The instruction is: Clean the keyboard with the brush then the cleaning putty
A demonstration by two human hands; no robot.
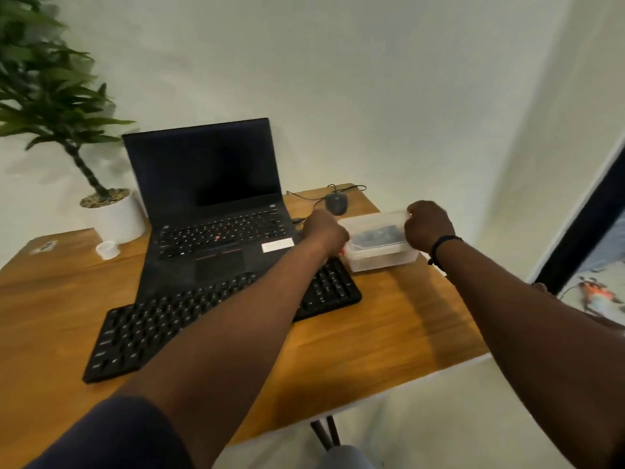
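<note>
left hand (325, 233) grips box (382, 243) left end | right hand (427, 226) grips right end | keyboard (216, 319) near-left

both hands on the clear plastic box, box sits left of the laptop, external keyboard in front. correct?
Not quite. The head view shows the clear plastic box to the right of the laptop, not the left. The rest holds: the left hand and right hand grip its two ends, and the external keyboard lies in front of the laptop.
</note>
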